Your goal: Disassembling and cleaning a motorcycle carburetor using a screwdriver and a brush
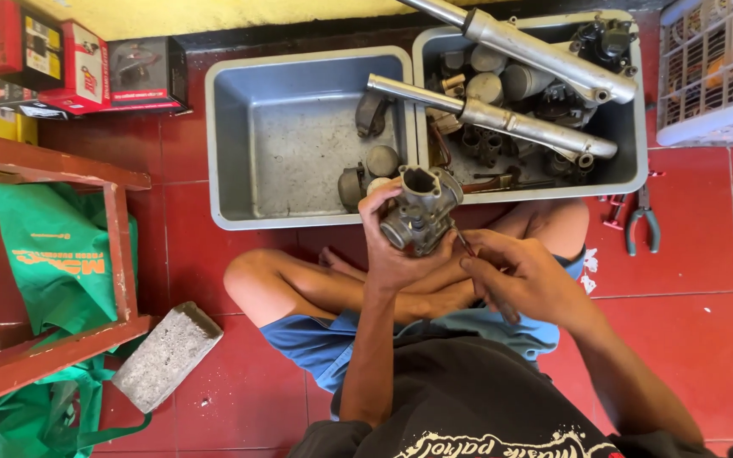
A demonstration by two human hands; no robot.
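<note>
While the left hand [396, 250] wraps its fingers [375, 203] around a grey metal carburettor [420, 210], gripping it from the side and below, the part stands tilted with its round open mouth facing up and away from the person. It is held in the air above the crossed bare legs [299, 288], just in front of the near rim of the trays. The right hand [519, 276] is clenched around a thin tool [466, 246] with a reddish shaft, whose tip meets the carburettor's lower right side; most of the tool is hidden inside the fist. Both forearms rise from the bottom of the view, the left nearly straight up, the right slanting in from the lower right, wrists bent toward each other.

Beyond the hands, two grey plastic trays [231, 144] sit on the red tiled floor [680, 280], the right one full of metal parts and two long fork tubes [502, 119]. Pliers [642, 222] lie on the tiles to the right, a concrete block [167, 354] and green bag [53, 263] to the left.
</note>
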